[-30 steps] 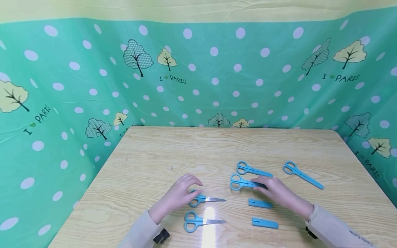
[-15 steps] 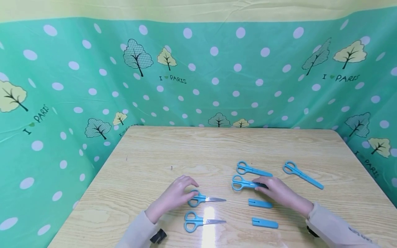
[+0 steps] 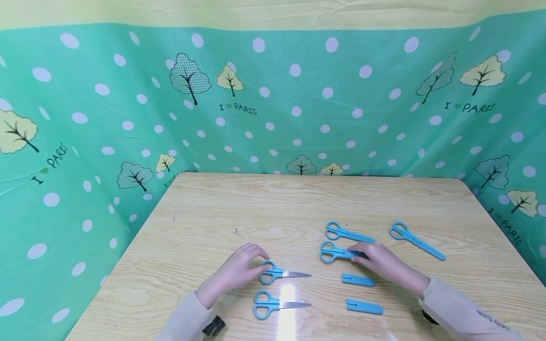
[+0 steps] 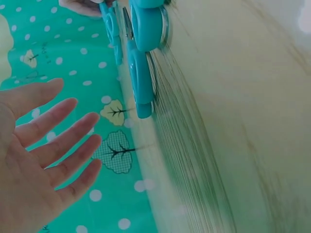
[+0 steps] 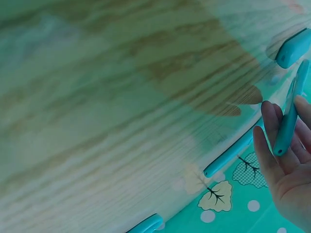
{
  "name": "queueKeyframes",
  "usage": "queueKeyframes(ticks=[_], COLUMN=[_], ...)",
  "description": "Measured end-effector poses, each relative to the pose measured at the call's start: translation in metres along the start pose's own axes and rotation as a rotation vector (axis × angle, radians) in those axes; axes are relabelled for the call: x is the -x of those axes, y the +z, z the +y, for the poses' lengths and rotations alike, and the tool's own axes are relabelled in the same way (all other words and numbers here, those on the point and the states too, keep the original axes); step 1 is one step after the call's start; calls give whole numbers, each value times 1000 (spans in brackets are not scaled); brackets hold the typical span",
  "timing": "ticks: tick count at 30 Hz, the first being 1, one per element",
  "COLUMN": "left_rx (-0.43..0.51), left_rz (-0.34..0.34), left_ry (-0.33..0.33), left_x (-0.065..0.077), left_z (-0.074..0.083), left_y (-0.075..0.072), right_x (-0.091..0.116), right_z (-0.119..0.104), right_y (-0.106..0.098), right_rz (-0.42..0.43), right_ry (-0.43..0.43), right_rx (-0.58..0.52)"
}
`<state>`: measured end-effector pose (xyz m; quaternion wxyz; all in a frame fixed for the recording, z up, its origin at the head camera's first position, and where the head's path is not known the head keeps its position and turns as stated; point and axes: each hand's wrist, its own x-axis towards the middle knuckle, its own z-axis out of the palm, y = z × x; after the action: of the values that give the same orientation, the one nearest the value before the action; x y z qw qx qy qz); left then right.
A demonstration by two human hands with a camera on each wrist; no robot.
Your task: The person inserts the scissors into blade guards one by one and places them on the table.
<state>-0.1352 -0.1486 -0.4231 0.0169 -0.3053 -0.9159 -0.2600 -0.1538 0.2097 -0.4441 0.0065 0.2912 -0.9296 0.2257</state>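
Right of centre, low in the head view, a pair of light-blue plastic-handled scissors (image 3: 340,253) is pinched between the thumb and fingers of the right hand (image 3: 375,258), its loops pointing left. Just above it lies a second blue pair in a slim blue sheath (image 3: 352,236); farther right, a third sheathed pair (image 3: 420,243) slants down to the right. Below the gripped pair, two loose blue blade covers (image 3: 358,280) lie one above the other. Lower centre, two bare-bladed scissors (image 3: 274,306) with blue loops point their metal blades right. The left hand (image 3: 236,272) is by the upper one's loops, fingers relaxed and apart, holding nothing. Beneath spreads a pale wood-grain table (image 3: 204,203), and behind it hangs a green polka-dot cloth (image 3: 239,151) printed with trees.
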Motion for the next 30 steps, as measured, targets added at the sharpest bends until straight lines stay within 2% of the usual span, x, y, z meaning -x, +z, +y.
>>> queueKeyframes(ticks=[6, 13, 19, 30], left_rx=[-18, 7, 29, 19], left_rz=[5, -29, -39, -51], left_ry=[15, -12, -5, -4], left_x=[3, 6, 8, 7], left_z=[-2, -3, -6, -6], left_y=[0, -1, -2, -3], right_x=[-1, -2, -4, -4], right_z=[0, -1, -3, -1], right_y=[1, 0, -2, 1], right_rz=[-8, -29, -53, -69], right_ry=[5, 29, 55, 41], right_rx=[8, 11, 29, 33])
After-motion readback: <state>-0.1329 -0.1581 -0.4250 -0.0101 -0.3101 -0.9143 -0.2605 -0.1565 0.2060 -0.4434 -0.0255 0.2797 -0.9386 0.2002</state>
